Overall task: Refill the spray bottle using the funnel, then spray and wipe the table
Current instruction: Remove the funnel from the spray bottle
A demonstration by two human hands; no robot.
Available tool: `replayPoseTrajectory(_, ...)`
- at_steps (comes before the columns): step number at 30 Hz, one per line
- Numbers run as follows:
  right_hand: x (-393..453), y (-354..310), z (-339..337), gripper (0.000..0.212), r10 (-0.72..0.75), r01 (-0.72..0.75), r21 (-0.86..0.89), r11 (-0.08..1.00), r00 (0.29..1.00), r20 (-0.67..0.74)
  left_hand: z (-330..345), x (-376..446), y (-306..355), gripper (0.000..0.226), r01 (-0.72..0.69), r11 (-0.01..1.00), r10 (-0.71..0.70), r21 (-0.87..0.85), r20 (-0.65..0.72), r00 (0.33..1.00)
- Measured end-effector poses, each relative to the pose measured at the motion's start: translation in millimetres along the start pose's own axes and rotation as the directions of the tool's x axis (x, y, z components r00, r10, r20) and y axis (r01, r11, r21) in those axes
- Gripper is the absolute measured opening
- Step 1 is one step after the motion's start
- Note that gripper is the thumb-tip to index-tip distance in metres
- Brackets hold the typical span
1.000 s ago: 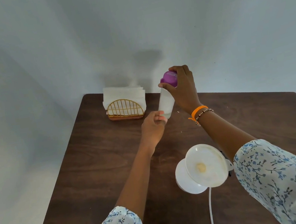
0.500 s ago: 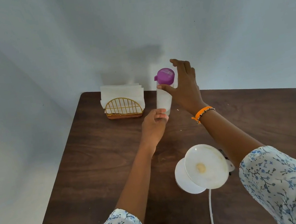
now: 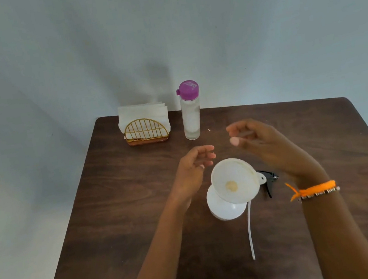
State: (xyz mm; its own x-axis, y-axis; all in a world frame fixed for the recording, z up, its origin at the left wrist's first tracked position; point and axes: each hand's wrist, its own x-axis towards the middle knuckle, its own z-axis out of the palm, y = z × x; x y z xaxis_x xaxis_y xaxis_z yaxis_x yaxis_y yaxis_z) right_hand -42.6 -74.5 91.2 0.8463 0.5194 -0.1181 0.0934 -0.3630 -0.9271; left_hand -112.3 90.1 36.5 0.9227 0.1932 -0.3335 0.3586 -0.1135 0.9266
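Note:
A white funnel sits in the mouth of the white spray bottle at the table's middle. The black spray trigger head lies on the table just right of it, its white dip tube trailing toward me. A clear water bottle with a purple cap stands upright near the far edge. My left hand hovers empty just left of the funnel, fingers apart. Blurred by motion, my right hand hangs above and right of the funnel, also empty with spread fingers.
A gold wire holder with white napkins stands at the far left corner of the dark wooden table, beside the water bottle. A pale wall rises directly behind the table's far edge.
Both hands have let go of the purple-capped bottle, which now stands alone, and have drawn back toward the funnel.

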Motion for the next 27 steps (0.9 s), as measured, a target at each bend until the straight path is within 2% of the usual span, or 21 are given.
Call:
replayPoseTrajectory(5, -38, 25, 13, 0.033, 0.092, -0.083, 0.11, 0.99, 0.993, -0.08, 16, -22, -11, 0.035, -0.032, 0.999, 0.029, 0.029, 0.112, 0.993)
replayPoseTrajectory(9, -50, 33, 24, 0.029, 0.155, -0.154, 0.019, 0.988, 0.974, -0.165, 28, -36, -25, 0.033, -0.081, 0.997, 0.082, -0.012, 0.113, 0.99)
replayPoseTrajectory(11, -54, 36, 30, 0.02, 0.162, -0.171, -0.023, 0.985, 0.962, -0.221, 28, -39, -28, 0.036, -0.046, 0.998, 0.051, -0.037, 0.129, 0.99)
replayPoseTrajectory(14, -58, 37, 37, 0.015, 0.183, -0.202, -0.027, 0.979, 0.929, -0.32, 32, -35, -31, 0.04, 0.02, 1.0, -0.022, 0.017, 0.112, 0.993)
replayPoseTrajectory(17, -61, 35, 35, 0.011, 0.21, -0.188, 0.095, 0.977, 0.903, -0.374, 36, -31, -31, 0.042, 0.022, 0.984, -0.038, 0.176, 0.087, 0.995)
replayPoseTrajectory(20, -65, 31, 26, 0.01, 0.265, -0.16, 0.276, 0.948, 0.878, -0.398, 35, -30, -33, 0.042, -0.026, 0.988, 0.011, 0.152, 0.099, 0.995)
replayPoseTrajectory(27, -70, 34, 20, 0.019, 0.36, -0.182, 0.471, 0.863, 0.877, -0.32, 42, -30, -39, 0.036, -0.017, 0.989, 0.019, 0.147, -0.011, 1.0)
